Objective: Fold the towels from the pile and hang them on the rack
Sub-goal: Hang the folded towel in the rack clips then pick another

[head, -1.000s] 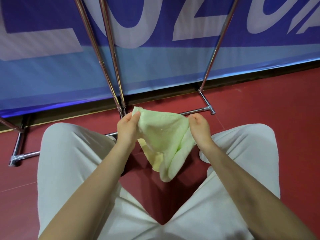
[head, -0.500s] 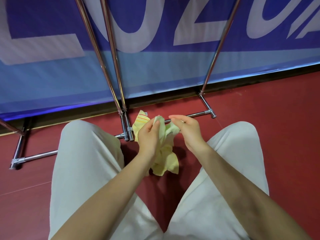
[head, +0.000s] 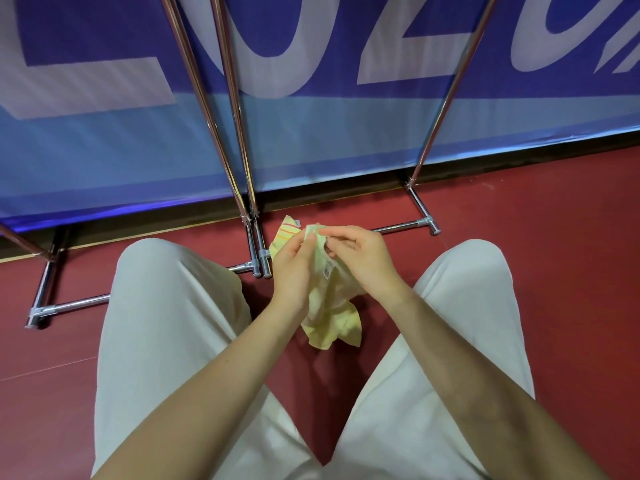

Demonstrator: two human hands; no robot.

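Both hands are close together, gripping one small pale yellow-green terry towel (head: 330,306) above the gap between the knees. Left hand (head: 294,268): fingers curled round the bunched cloth, thumb pressed up against the top edge. Right hand (head: 360,258): fingertips pinch the same top edge, just beside the left thumb, almost touching it. The towel is crumpled, not flat. A corner with red and orange stripes sticks up behind the left hand. A small white care label shows between the two hands. The lower part hangs loose below the wrists, off the floor as far as the view shows; its shadow falls on the floor beneath.

Person wears light cream trousers (head: 173,341), legs spread, both forearms bare.

Chrome tube rack (head: 239,140): slanted uprights rise to the top edge of the view, horizontal base bars lie on the dark red floor (head: 554,230) just beyond the hands. No towel hangs on the visible part of it. Behind the rack stands a blue banner with large white letters (head: 311,133).
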